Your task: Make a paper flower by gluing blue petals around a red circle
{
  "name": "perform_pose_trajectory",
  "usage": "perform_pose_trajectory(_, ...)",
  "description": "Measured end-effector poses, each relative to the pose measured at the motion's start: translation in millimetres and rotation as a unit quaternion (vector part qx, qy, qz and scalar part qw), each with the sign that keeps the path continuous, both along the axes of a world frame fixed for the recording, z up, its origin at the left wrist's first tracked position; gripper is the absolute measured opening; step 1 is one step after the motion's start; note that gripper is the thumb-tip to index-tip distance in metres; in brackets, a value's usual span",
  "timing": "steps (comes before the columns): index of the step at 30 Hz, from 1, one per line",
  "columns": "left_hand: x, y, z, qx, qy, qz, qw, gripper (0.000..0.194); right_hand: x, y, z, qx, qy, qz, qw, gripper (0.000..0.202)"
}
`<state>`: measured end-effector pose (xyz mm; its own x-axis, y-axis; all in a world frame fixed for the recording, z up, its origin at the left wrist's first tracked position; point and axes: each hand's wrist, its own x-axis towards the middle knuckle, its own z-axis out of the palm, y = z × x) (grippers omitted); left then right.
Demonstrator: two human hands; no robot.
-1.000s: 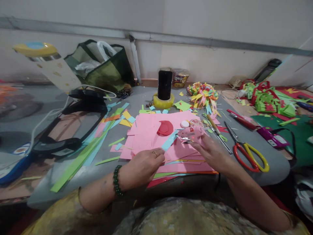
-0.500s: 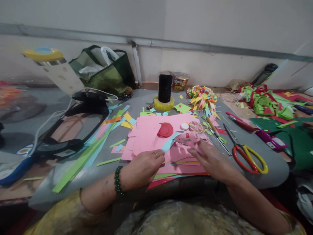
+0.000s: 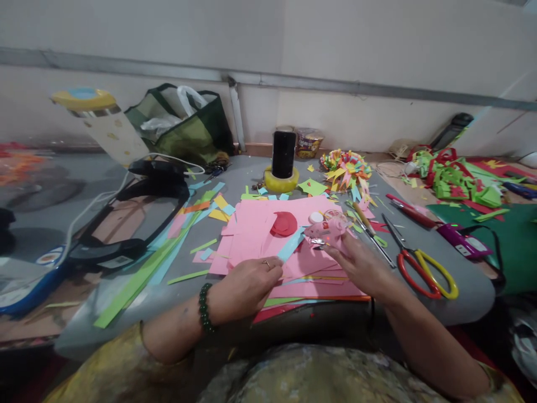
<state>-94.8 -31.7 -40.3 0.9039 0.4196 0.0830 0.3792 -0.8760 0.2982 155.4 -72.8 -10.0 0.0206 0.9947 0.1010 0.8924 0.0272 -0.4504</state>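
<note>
My left hand [image 3: 254, 285] is closed in a pinch on the near end of a light blue paper strip [image 3: 291, 245]. The strip slants up and right over a stack of pink paper sheets [image 3: 251, 224]. Wrapped in my right hand [image 3: 363, 263] is a pink glue gun [image 3: 329, 230], its nozzle at or very near the strip's far end. I cannot tell whether the tip touches the paper. Red paper circles [image 3: 284, 224] lie on the pink sheets, with a small white disc [image 3: 316, 217] to their right.
Scissors [image 3: 423, 271] with red and yellow handles lie at the right. Behind the sheets, a phone [image 3: 283, 154] stands in a yellow tape roll [image 3: 281, 180], left of a colourful paper-strip ornament [image 3: 347, 170]. A black headset [image 3: 138, 207] and green strips [image 3: 146, 271] are at the left.
The glue gun has tilted and shifted slightly right, showing a metal part underneath. My left hand keeps its pinch on the blue strip. The whole view has shifted slightly.
</note>
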Motion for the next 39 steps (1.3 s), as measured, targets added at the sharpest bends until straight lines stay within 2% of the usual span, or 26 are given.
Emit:
perform_pose_trajectory(3, 0.1, -0.2, 1.1, -0.004, 0.002, 0.001, 1.0, 0.021, 0.6, -1.5, -1.5, -0.019, 0.002, -0.015, 1.0, 0.026)
perform_pose_trajectory(11, -0.4, -0.5, 1.7, -0.004, -0.003, 0.013, 1.0, 0.02, 5.7, -7.5, 1.7, -0.013, 0.039, 0.012, 0.999, 0.028)
perform_pose_trajectory(14, -1.8, 0.4, -1.4, -0.012, -0.014, 0.023, 1.0, 0.021, 8.9, -14.2, 9.2, 0.015, 0.052, -0.001, 0.999, 0.029)
perform_pose_trajectory(17, -3.7, 1.1, -4.9, -0.024, -0.034, 0.029, 0.999, 0.024, 19.3, -26.1, 19.4, 0.073, 0.073, -0.037, 0.994, 0.039)
perform_pose_trajectory(20, -5.7, 1.9, -5.8, -0.034, -0.049, 0.031, 0.998, 0.027, 44.6, -36.2, 26.4, 0.148, 0.073, -0.127, 0.978, 0.043)
perform_pose_trajectory(23, -7.4, 5.1, -2.5, -0.044, -0.059, 0.041, 0.996, 0.031, 88.7, -39.6, 26.4, 0.207, 0.036, -0.237, 0.948, 0.042)
perform_pose_trajectory(25, -8.3, 8.8, 2.0, -0.058, -0.061, 0.047, 0.995, 0.031, 124.1, -40.4, 22.6, 0.208, 0.004, -0.286, 0.936, 0.042)
perform_pose_trajectory(29, -10.2, 14.8, 12.6, -0.093, -0.071, 0.046, 0.992, 0.03, 178.9, -42.9, 8.6, 0.143, 0.012, -0.334, 0.931, 0.043)
perform_pose_trajectory(33, -11.4, 13.3, 19.9, -0.1, -0.151, 0.077, 0.98, 0.03, 194.8, -38.3, -7.3, 0.091, 0.041, -0.362, 0.927, 0.032)
perform_pose_trajectory(36, -8.5, 9.2, 28.5, -0.118, -0.209, 0.13, 0.962, 0.031, 197.1, -31.0, -15.4, 0.071, 0.05, -0.362, 0.928, 0.023)
perform_pose_trajectory(39, -2.7, 6.2, 40.7, -0.152, -0.23, 0.194, 0.941, 0.032, 200.5, -27.8, -18.6, 0.05, 0.049, -0.362, 0.929, 0.02)
